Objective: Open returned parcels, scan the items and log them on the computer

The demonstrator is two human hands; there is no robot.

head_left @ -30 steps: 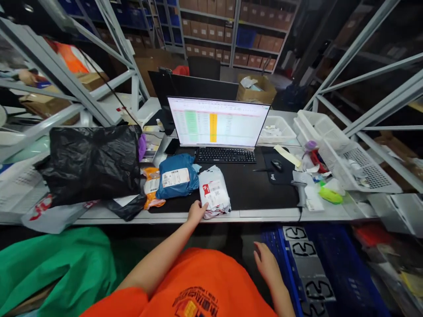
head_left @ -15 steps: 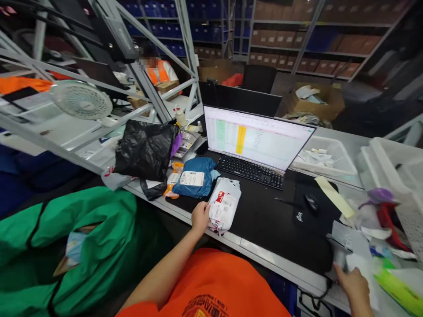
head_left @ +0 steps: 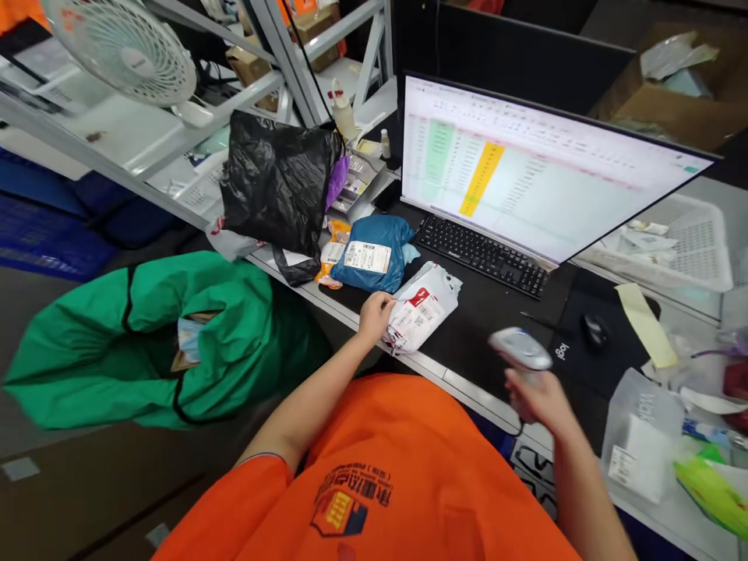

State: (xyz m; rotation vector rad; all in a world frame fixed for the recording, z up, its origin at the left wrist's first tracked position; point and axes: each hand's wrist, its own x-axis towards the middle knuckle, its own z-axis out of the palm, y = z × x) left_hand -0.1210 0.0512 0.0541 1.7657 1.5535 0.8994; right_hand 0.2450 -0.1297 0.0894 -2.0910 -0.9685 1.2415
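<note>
My left hand is closed on the near left edge of a white plastic mailer, which lies at the front of the black desk mat and bears a red mark and a printed label. Off to the right, my right hand grips a grey barcode scanner above the mat's front edge, its head turned towards the mailer. Behind the mailer sits a blue poly parcel with a white label. An orange package is tucked against its left side.
A black plastic bag leans at the desk's left end, above an open green sack. A monitor and keyboard stand behind the mailer. A mouse, a white basket and loose packaging occupy the right.
My right hand has lifted the scanner from the desk's right end and brought it left towards the mailer. The mailer is turned slightly, my left hand still on it. The view has tilted down.
</note>
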